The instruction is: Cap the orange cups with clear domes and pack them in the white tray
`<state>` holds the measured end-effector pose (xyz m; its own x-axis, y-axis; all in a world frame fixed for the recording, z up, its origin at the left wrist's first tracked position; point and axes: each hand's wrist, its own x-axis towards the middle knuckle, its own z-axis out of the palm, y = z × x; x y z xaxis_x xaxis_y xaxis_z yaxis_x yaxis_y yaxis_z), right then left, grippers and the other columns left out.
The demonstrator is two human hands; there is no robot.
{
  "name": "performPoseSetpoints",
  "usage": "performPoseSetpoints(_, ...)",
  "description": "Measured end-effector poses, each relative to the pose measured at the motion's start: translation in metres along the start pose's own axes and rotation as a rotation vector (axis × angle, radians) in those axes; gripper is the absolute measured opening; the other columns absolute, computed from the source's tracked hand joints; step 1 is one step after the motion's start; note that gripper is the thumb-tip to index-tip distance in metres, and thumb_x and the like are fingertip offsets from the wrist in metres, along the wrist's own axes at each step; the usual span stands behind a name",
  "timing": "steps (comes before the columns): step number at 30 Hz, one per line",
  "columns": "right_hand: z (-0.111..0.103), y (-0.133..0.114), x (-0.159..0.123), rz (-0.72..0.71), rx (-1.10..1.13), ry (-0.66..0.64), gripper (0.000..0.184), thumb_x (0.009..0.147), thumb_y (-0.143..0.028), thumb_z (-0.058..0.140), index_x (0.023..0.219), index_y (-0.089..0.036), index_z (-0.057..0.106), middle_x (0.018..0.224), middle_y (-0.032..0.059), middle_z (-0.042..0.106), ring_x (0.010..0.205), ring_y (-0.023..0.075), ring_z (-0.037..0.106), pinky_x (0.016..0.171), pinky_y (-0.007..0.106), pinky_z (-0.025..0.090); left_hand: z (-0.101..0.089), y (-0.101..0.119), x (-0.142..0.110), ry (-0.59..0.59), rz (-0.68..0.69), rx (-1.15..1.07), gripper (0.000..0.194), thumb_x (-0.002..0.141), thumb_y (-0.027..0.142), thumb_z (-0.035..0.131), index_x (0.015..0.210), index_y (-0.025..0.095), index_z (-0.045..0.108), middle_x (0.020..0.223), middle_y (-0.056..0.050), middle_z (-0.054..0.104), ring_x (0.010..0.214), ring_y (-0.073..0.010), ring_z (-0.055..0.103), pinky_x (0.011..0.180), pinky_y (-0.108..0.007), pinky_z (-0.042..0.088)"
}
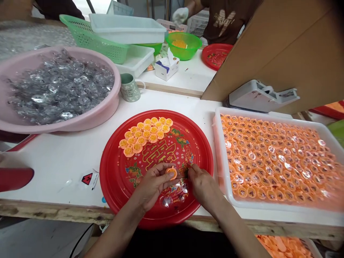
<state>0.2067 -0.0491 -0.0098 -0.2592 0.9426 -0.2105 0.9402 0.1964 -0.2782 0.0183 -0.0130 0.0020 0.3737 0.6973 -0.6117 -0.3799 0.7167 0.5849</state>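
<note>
My left hand (152, 184) pinches a small round orange cap (171, 173) over the near part of a red round tray (118, 179). My right hand (202, 184) rests beside it on the tray, fingers curled and pinched near the cap; what they hold is hidden. A few clear plastic domes (166, 200) lie on the tray under my hands. Several finished orange pieces (145, 135) sit in rows at the tray's far side.
A white bin (223, 179) full of orange caps stands on the right. A pink basin (102, 111) of clear domes is at the left, with a mug (129, 87) behind. Another person (223, 18) works across the table near a green bowl (184, 44).
</note>
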Motion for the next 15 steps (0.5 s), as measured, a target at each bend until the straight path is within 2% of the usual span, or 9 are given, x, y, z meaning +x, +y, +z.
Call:
performPoseSetpoints(2,0.001,0.003,-0.001,0.052,0.167,0.033,0.020,0.080,0.001,0.045,0.084,-0.015,0.055,0.091,0.0096,0.062,0.064,0.0164,0.058,0.059,0.027,0.044,0.003,0.002,-0.001,0.014,0.007,-0.029,0.015,0.080,0.015,0.073,0.095,0.012,0.069,0.094,-0.007,0.068,0.094,-0.0222,0.068,0.087,-0.037,0.059)
performPoseSetpoints(5,0.001,0.008,-0.004,0.146,0.550,0.136,0.013,0.087,-0.008,0.045,0.082,-0.019,0.050,0.077,0.0036,0.061,0.063,0.0159,0.059,0.057,0.025,0.046,0.007,0.006,-0.002,0.038,-0.005,-0.090,0.013,0.088,0.020,0.063,0.094,0.010,0.069,0.098,-0.012,0.069,0.100,-0.0262,0.067,0.089,-0.043,0.058)
performPoseSetpoints(7,-0.002,0.008,-0.005,0.182,0.716,0.221,0.011,0.090,-0.013,0.044,0.088,-0.019,0.053,0.077,0.0027,0.062,0.065,0.0158,0.061,0.058,0.025,0.049,0.010,0.008,-0.003,0.060,-0.022,-0.111,0.014,0.091,0.018,0.058,0.093,0.008,0.069,0.101,-0.014,0.070,0.102,-0.0277,0.067,0.089,-0.046,0.058)
performPoseSetpoints(10,-0.010,0.000,-0.007,0.042,0.732,0.253,0.032,0.092,-0.010,0.040,0.114,-0.021,0.060,0.093,0.0060,0.063,0.077,0.0161,0.063,0.067,0.027,0.052,0.012,0.009,-0.002,0.060,-0.039,-0.086,0.018,0.092,0.017,0.056,0.097,0.007,0.070,0.107,-0.016,0.069,0.106,-0.0285,0.065,0.090,-0.046,0.058)
performPoseSetpoints(13,-0.015,-0.010,-0.010,-0.162,0.588,0.146,0.060,0.087,0.001,0.034,0.136,-0.029,0.052,0.104,0.0077,0.058,0.087,0.0155,0.063,0.072,0.026,0.054,0.013,0.007,0.000,0.050,-0.044,-0.045,0.019,0.092,0.018,0.057,0.100,0.006,0.070,0.107,-0.017,0.070,0.104,-0.0287,0.066,0.089,-0.044,0.058)
performPoseSetpoints(15,-0.015,-0.011,-0.013,-0.186,0.488,0.119,0.071,0.081,0.006,0.032,0.140,-0.030,0.047,0.107,0.0084,0.057,0.089,0.0157,0.063,0.075,0.027,0.055,0.011,0.006,0.000,0.063,-0.039,-0.031,0.018,0.091,0.016,0.058,0.099,0.007,0.070,0.106,-0.017,0.070,0.101,-0.0281,0.068,0.088,-0.043,0.059)
